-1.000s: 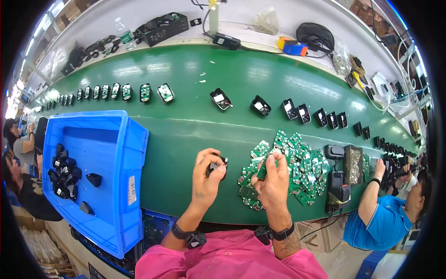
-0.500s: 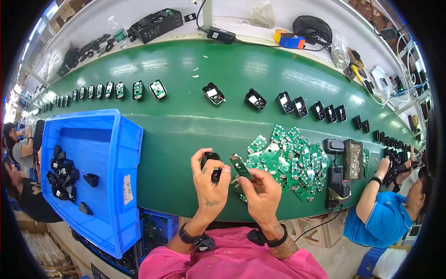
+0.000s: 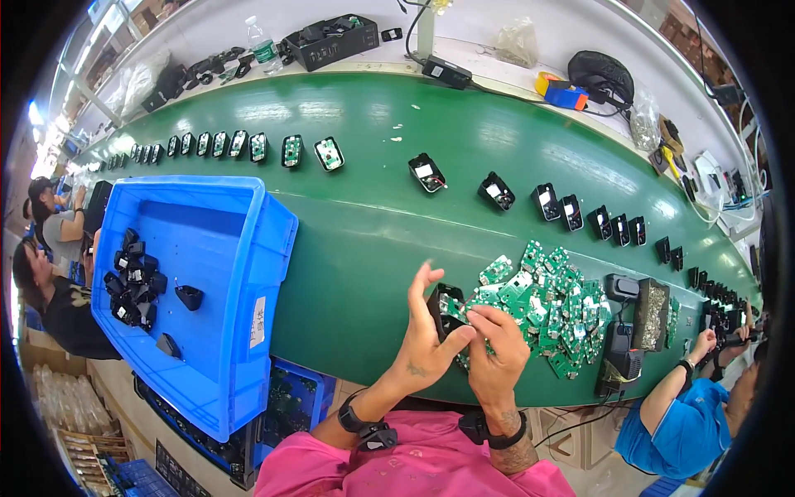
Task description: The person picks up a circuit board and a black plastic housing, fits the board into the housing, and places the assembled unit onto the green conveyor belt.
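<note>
the left hand [image 3: 422, 344] cradles a black case [image 3: 448, 291] above the bench [image 3: 356, 257], grip partly open around it; the right hand [image 3: 499, 352] seems pinched on a green circuit board [image 3: 452, 307] at its mouth; seating appears underway, calling for square alignment

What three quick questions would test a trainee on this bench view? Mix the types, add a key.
1. Which hand holds the black housing, the person's left or right?
2. True or false: the pile of green boards lies to the right of the blue bin.
3. What stands just left of the black box at the back? A) a cup; B) a clear bottle; C) a lamp.

Key: 1. The left hand; 2. True; 3. B.
</note>
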A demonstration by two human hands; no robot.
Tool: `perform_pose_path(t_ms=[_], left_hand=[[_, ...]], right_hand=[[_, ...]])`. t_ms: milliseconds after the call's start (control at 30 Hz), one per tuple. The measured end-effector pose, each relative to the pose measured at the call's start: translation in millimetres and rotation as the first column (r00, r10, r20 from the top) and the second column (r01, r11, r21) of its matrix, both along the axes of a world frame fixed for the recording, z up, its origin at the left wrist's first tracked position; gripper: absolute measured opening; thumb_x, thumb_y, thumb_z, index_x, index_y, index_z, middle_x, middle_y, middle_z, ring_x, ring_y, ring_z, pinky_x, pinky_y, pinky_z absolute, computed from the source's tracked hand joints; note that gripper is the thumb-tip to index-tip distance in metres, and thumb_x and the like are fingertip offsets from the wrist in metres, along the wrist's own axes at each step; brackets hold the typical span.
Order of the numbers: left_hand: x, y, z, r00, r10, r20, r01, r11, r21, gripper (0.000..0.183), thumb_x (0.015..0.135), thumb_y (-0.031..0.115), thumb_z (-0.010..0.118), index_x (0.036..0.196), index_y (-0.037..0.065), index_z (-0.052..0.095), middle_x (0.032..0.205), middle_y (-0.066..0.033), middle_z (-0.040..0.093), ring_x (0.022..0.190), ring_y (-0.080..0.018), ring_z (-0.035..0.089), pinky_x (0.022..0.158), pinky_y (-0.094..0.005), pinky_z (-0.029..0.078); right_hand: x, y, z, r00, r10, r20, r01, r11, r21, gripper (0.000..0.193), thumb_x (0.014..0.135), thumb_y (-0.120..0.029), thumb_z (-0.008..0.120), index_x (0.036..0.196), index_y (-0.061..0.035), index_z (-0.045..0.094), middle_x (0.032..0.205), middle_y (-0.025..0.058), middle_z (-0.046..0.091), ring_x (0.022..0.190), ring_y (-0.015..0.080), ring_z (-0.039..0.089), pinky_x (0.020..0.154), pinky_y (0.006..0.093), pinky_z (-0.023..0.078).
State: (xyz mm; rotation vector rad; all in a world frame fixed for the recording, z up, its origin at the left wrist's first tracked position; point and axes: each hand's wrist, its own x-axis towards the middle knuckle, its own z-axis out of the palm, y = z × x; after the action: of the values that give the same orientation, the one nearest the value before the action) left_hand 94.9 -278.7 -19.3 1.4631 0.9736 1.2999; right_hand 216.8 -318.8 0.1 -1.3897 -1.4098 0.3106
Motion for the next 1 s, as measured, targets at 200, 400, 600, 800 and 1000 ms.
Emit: perform_pose_path(t_ms=[200, 400, 600, 800, 1000], left_hand=[[-10.8, 5.5, -6.9, 0.934, -0.288, 0.211, 0.329, 0.923, -0.199, 0.096, 0.079, 0.03, 0.084, 0.15, 0.003, 0.024, 0.144, -0.0183, 0.033, 0.13, -0.022, 0.041, 0.107, -0.0348, 0.038], [-13.0, 4.4, 10.9, 0.87, -0.339, 0.359, 0.448, 0.847, -0.286, 0.086, 0.085, 0.009, 0.076, 0.153, 0.01, 0.023, 0.123, -0.0058, 0.046, 0.11, -0.0132, 0.049, 0.091, -0.0273, 0.045], [-18.8, 4.4, 24.0, 0.817, -0.308, 0.487, 0.536, 0.716, -0.448, 0.07, 0.093, 0.01, 0.059, 0.153, 0.013, 0.024, 0.108, -0.0026, 0.052, 0.079, -0.0078, 0.051, 0.061, -0.0219, 0.042], [-16.9, 0.5, 20.6, 0.929, -0.307, 0.204, 0.368, 0.807, -0.461, 0.058, 0.093, 0.01, 0.045, 0.149, 0.012, 0.029, 0.115, -0.0046, 0.055, 0.081, -0.0115, 0.057, 0.06, -0.0236, 0.045], [-12.4, -0.7, 17.8, 0.942, -0.297, 0.154, 0.335, 0.823, -0.458, 0.053, 0.093, 0.009, 0.042, 0.145, 0.01, 0.031, 0.099, -0.007, 0.06, 0.065, -0.0089, 0.053, 0.056, -0.0231, 0.043]], right_hand=[[10.3, 1.6, -5.1, 0.994, 0.044, 0.104, -0.051, 0.997, 0.061, 0.028, 0.076, 0.007, 0.069, 0.102, -0.0037, 0.073, 0.104, 0.012, 0.07, 0.093, 0.0285, 0.066, 0.08, 0.0365, 0.052], [11.7, 1.2, -6.7, 0.976, 0.072, 0.205, -0.087, 0.994, 0.065, 0.035, 0.072, 0.007, 0.07, 0.105, -0.0055, 0.073, 0.111, 0.0112, 0.067, 0.098, 0.0304, 0.063, 0.083, 0.0402, 0.051], [15.2, 3.2, -10.2, 0.961, 0.116, 0.249, -0.138, 0.988, 0.073, 0.038, 0.073, 0.011, 0.065, 0.107, -0.0048, 0.072, 0.113, 0.0132, 0.066, 0.094, 0.0287, 0.066, 0.077, 0.0355, 0.055], [17.9, 2.7, -10.2, 0.958, 0.195, 0.21, -0.205, 0.979, 0.024, 0.037, 0.075, 0.012, 0.064, 0.107, -0.0045, 0.072, 0.113, 0.0139, 0.065, 0.094, 0.0284, 0.066, 0.078, 0.0356, 0.056], [18.4, 4.1, -3.0, 0.974, 0.058, 0.219, -0.073, 0.996, 0.061, 0.026, 0.08, 0.007, 0.067, 0.104, -0.0007, 0.072, 0.103, 0.0127, 0.066, 0.083, 0.0224, 0.066, 0.068, 0.0309, 0.055]])
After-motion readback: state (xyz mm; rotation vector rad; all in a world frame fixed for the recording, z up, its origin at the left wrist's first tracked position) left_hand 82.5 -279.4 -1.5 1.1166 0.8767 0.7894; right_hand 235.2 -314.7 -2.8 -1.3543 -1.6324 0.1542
